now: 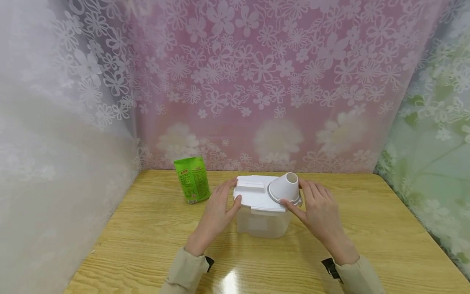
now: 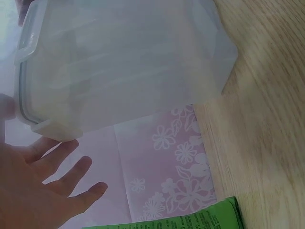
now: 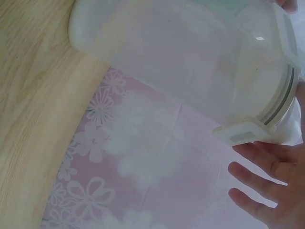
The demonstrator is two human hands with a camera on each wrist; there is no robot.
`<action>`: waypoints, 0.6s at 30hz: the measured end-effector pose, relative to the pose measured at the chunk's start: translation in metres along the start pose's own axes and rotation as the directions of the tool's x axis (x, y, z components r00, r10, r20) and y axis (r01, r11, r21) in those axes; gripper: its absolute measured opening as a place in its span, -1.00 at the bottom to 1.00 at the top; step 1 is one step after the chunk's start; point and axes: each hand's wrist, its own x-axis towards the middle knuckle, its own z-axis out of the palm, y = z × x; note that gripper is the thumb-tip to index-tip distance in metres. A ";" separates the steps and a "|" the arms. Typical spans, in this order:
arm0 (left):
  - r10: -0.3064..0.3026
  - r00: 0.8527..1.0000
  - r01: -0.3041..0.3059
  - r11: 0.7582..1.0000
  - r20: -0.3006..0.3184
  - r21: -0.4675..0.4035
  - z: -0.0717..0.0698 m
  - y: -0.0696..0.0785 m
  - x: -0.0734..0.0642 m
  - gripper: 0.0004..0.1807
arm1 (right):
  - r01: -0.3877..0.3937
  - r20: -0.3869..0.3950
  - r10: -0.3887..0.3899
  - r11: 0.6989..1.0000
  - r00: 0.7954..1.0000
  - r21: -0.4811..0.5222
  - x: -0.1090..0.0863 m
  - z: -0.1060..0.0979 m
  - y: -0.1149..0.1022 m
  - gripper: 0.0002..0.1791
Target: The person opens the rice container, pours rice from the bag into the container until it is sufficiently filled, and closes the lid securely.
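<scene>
At the far left, a green packet [image 1: 192, 179] stands on the wooden table [image 1: 147, 245], leaning a little, apart from my hands. It looks soft-walled, so I judge it would give if squeezed. Next comes my left hand [image 1: 216, 204]: my thumb rests on the near edge of the white lid [image 1: 257, 201], and my other fingers are spread wide and only slightly bent, one or two of them meeting the left latch [image 2: 55, 130] at its lower edge. They touch rather than wrap around anything.

Between my hands stands the translucent container [image 1: 263, 223] under that lid. Its walls look like stiff, smooth plastic, and I make out no filling through them, so I expect it to be light, easily nudged along the table and a bit slippery. The lid's two ends seem the steadiest places to hold; the front latch [image 1: 268, 211] looks thin, and I would not hang the weight on it.

On the lid's right end sits a white cone [image 1: 283, 188], narrow end up. It looks rigid and light, best taken low around its broad base. My right hand [image 1: 321, 212] straddles it, thumb at the near side of the base, index finger behind, the rest spread loosely beside the right latch [image 3: 243, 133]. How hard I press, I cannot tell.
</scene>
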 end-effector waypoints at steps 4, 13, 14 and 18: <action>-0.008 1.000 0.009 1.000 0.010 -0.013 -0.003 0.000 0.000 -0.43 | 0.012 0.016 -0.012 1.000 1.000 -0.001 0.002 -0.002 -0.001 -0.04; -0.012 1.000 0.013 1.000 0.024 -0.028 -0.005 0.000 0.000 -0.42 | -0.001 0.025 0.000 1.000 1.000 0.014 0.003 -0.003 -0.002 -0.06; -0.017 0.999 0.018 0.999 0.033 -0.029 -0.005 0.000 0.000 -0.42 | -0.004 0.026 0.003 1.000 1.000 0.017 0.003 -0.003 -0.002 -0.06; -0.038 0.996 0.042 0.998 0.082 -0.041 -0.010 0.000 0.001 -0.39 | -0.013 0.032 0.012 1.000 0.999 0.026 0.002 -0.003 -0.001 -0.06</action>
